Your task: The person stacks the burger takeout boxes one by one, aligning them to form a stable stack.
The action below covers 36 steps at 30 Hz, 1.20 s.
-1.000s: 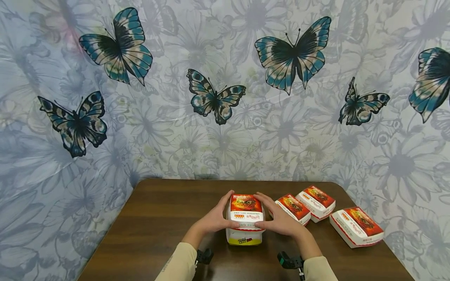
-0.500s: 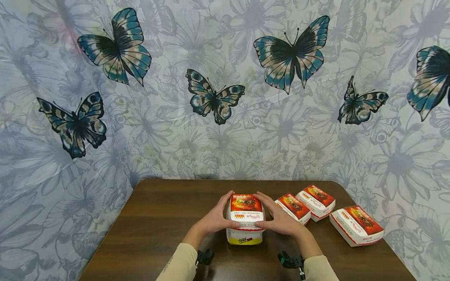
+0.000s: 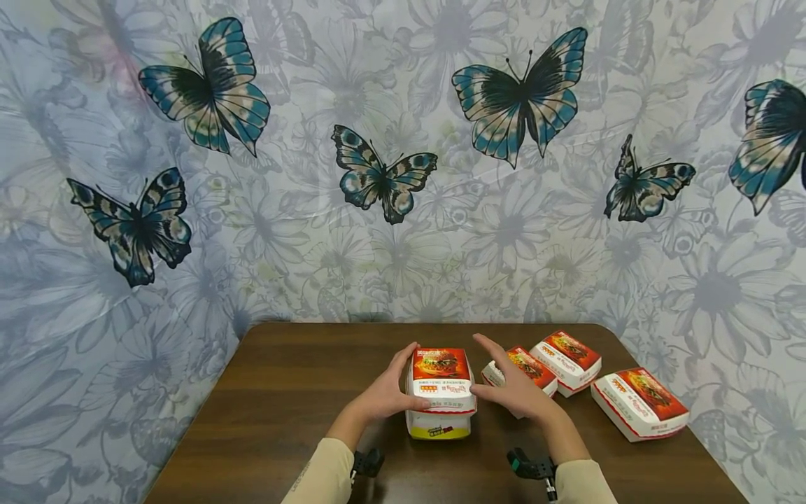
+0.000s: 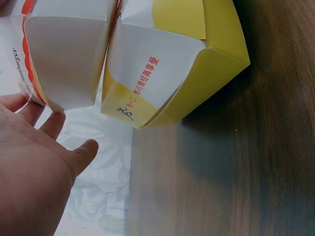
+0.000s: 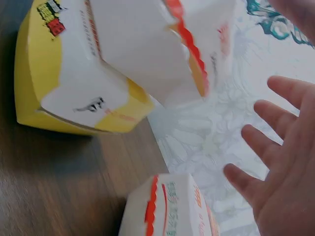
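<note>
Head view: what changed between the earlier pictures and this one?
The right hand has let go of the upper box and drawn off to the right, its fingers now spread in front of the nearest loose box. The left hand stays on the upper box's left side. The upper box still sits on the lower box, and the loose boxes at the right have not visibly moved.

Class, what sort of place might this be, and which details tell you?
Probably an indoor corner set up for recording handwork, though that isn't certain: a brown table stands before a butterfly-patterned backdrop, printed cartons sit on it, and a black device shows at each wrist.
</note>
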Each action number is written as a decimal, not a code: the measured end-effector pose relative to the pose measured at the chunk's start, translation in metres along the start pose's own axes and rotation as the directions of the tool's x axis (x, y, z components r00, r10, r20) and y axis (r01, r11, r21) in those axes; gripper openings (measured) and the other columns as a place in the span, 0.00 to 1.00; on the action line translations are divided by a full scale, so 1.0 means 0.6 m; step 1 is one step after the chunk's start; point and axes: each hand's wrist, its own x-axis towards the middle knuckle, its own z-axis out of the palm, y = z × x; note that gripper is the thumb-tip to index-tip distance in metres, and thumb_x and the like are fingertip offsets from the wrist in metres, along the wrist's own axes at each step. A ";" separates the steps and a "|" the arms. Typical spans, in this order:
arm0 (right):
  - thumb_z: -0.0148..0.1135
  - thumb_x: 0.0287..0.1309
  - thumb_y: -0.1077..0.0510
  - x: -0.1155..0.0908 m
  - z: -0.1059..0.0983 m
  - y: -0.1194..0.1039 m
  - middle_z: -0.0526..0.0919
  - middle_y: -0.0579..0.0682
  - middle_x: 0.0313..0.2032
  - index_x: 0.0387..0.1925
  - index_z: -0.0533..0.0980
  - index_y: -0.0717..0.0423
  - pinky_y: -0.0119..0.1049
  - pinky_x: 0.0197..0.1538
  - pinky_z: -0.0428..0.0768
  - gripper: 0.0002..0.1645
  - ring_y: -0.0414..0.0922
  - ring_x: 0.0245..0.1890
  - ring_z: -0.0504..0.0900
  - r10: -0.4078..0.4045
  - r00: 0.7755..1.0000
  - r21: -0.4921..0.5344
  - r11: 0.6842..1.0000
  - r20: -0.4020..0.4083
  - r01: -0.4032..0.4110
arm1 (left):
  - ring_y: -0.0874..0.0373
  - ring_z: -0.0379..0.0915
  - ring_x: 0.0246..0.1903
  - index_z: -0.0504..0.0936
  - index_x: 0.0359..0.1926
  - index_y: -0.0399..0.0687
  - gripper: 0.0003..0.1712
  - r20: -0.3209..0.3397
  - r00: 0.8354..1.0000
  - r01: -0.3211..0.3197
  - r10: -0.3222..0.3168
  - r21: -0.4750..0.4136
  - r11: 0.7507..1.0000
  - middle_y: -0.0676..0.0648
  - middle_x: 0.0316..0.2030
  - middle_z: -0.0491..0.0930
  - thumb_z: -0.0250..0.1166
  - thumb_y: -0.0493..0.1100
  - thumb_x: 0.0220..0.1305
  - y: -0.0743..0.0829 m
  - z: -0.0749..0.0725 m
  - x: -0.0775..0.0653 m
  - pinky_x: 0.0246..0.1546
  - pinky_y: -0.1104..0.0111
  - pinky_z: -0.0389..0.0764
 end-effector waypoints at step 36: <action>0.72 0.46 0.38 -0.054 -0.011 0.149 0.46 0.74 0.69 0.72 0.42 0.70 0.69 0.65 0.46 0.70 0.72 0.69 0.43 0.197 0.857 -0.208 0.922 -0.477 -0.328 | 0.44 0.42 0.74 0.43 0.74 0.73 0.62 -0.009 1.000 0.003 -0.003 -0.003 1.000 0.50 0.76 0.41 0.76 0.58 0.46 -0.003 -0.003 -0.001 0.66 0.38 0.55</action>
